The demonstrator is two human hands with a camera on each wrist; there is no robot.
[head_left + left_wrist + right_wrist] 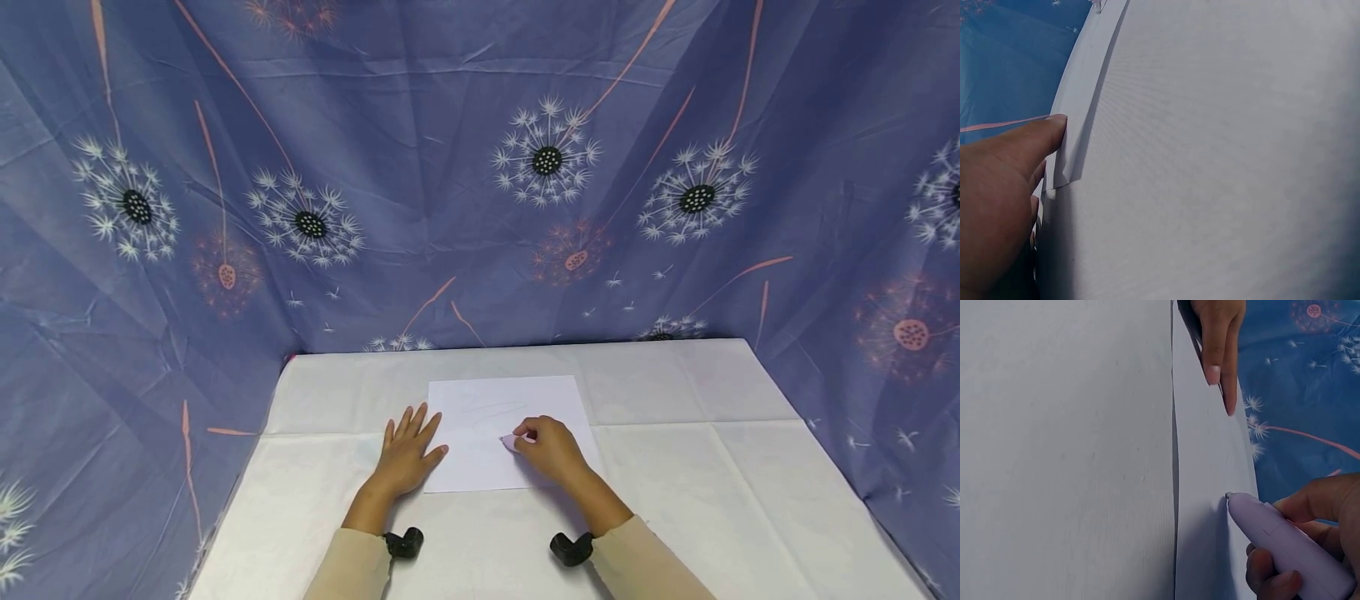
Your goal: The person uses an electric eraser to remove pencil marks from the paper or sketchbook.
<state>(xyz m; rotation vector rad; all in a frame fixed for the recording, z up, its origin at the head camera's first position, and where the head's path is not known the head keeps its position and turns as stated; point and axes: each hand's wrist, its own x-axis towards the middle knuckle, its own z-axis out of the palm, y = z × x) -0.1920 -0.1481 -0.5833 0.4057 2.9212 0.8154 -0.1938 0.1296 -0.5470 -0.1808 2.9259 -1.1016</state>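
Note:
A white sheet of paper (pixel 472 467) lies on the cloth-covered table. My left hand (pixel 405 458) rests flat along its left edge, fingers spread and straight. In the left wrist view, the thumb (pixel 1035 140) lies on the paper's near corner. My right hand (pixel 553 450) grips a thick lavender pen (pixel 1291 550) between thumb and curled fingers, over the sheet's right half. Its small grey tip (pixel 1229 495) is right at the paper surface and points left. Faint thin zigzag lines (pixel 495 408) show on the upper part of the sheet.
The white tablecloth (pixel 675 467) has fold creases. A blue curtain (pixel 420 208) with dandelion prints hangs behind the table and at both sides. Black wrist cameras (pixel 405 543) sit at both beige sleeves (pixel 348 562).

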